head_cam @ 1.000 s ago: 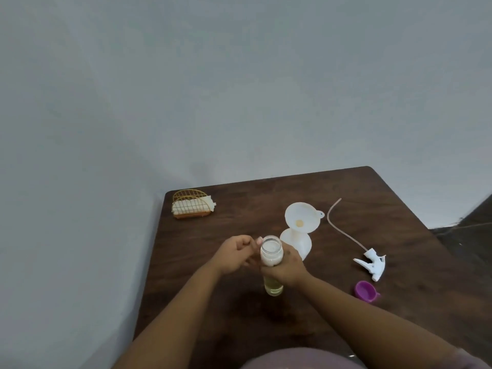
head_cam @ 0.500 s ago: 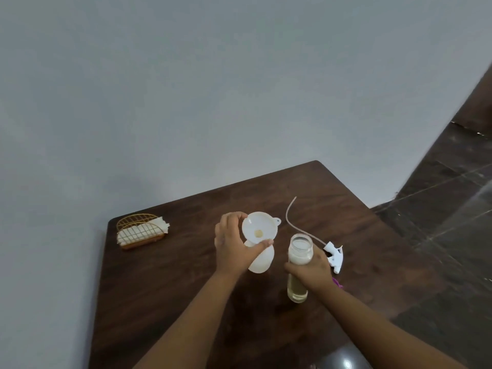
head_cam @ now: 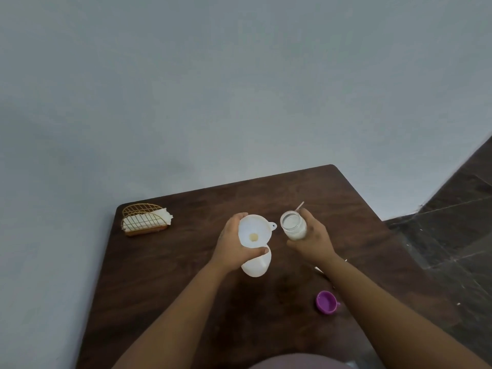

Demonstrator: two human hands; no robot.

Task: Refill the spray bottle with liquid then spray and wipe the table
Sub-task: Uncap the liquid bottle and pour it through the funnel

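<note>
Since half a second ago we see the right hand [head_cam: 312, 241] has lifted the clear bottle [head_cam: 293, 225] off the surface [head_cam: 186, 288] and tipped its open mouth toward the funnel [head_cam: 255, 230]; earlier it stood upright by the sprayer head. Camera has swung left too.

Left hand [head_cam: 234, 249]: fingers closed around the white funnel's rim, thumb across its near edge. Funnel sits in the neck of the white spray bottle [head_cam: 257, 265], which stands mid-surface, just below the funnel. Small yellowish spot at the funnel's throat.

Right hand: fingers wrapped around the clear bottle, held in the air just right of the funnel, not touching it. Contents look pale; level hard to read.

A thin tube [head_cam: 299, 205] pokes out behind the right hand; the sprayer head it belongs to is mostly hidden by the right forearm.

Purple cap [head_cam: 327, 302] lies open side up, near the right forearm, well apart from both bottles.

Far left corner: gold wire holder [head_cam: 143, 219] with white napkins [head_cam: 149, 223].

Dark wood surface, grey wall behind, dark tiled floor at right.
</note>
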